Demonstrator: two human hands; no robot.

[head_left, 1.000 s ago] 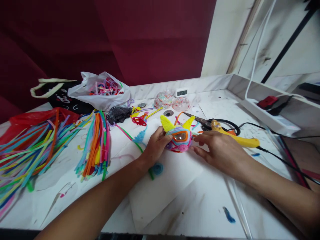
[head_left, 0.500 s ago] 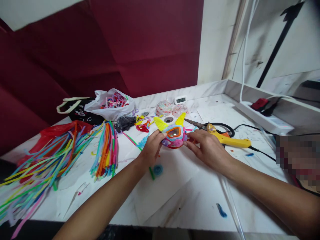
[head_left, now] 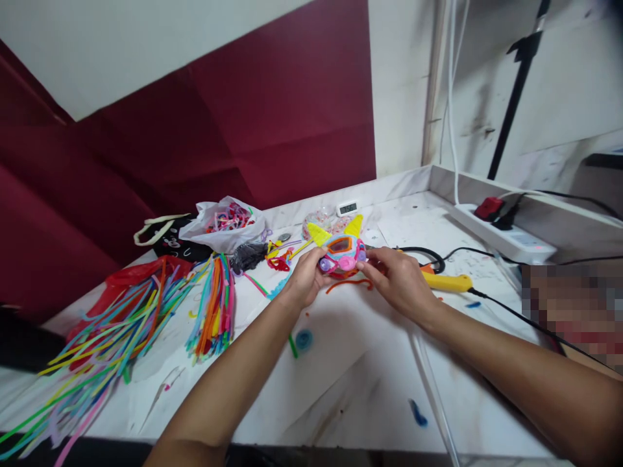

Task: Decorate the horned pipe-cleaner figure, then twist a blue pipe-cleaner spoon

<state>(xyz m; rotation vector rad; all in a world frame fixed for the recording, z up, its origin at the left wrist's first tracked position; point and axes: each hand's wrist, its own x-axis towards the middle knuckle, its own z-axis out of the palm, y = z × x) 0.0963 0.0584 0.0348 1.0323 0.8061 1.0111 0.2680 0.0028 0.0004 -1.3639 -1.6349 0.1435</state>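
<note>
Between my two hands, above the table, I hold a small colourful pipe-cleaner craft (head_left: 348,262) with two yellow pointed ears, an orange-framed window and pink and purple rolled discs on its front. My left hand (head_left: 308,275) grips its left side, fingers closed. At its right side the fingers of my right hand (head_left: 400,277) pinch the edge. An orange-red pipe cleaner (head_left: 349,283) shows just below the craft. Below my hands, a blue coil (head_left: 304,340) and a short green piece (head_left: 293,346) lie on white paper.
Bundles of pipe cleaners (head_left: 211,311) spread over the left side, near a white bag of scraps (head_left: 224,224) and a black bag (head_left: 175,237). A yellow glue gun (head_left: 450,282), a power strip (head_left: 506,233) and a small digital clock (head_left: 347,208) stand right and behind.
My view has shifted and tilted slightly. The craft is turned so its pink front disc faces me more, and an orange-red pipe cleaner now shows beneath it. Both hands keep hold.
</note>
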